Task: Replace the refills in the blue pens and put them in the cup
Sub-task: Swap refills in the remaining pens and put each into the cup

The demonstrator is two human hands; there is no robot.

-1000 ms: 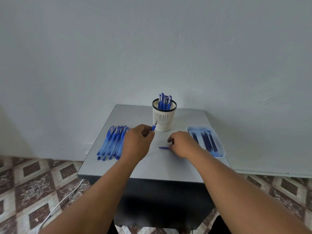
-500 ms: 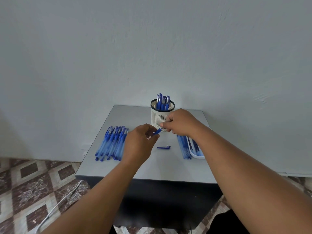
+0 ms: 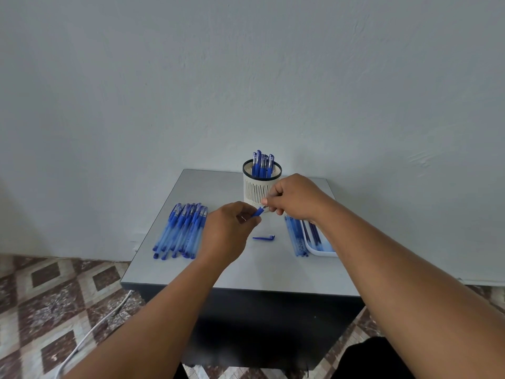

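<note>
My left hand [image 3: 229, 231] grips a blue pen [image 3: 258, 212] over the middle of the grey table [image 3: 218, 272]; only the pen's front end shows past my fingers. My right hand [image 3: 293, 196] pinches the pen's tip end, just in front of the white slotted cup [image 3: 255, 188], which holds several blue pens [image 3: 262, 164]. A pile of blue pens [image 3: 180, 231] lies on the table's left side. A loose blue pen cap [image 3: 263, 237] lies below my hands.
A white tray [image 3: 318, 248] with dark refills lies at the right, partly behind my right forearm, with several clear blue refills [image 3: 296, 236] beside it. A white cable [image 3: 90, 335] runs over the patterned floor at the left.
My right hand left the cap on the table, rose to the pen tip in my left hand and now pinches it. The view shifted slightly.
</note>
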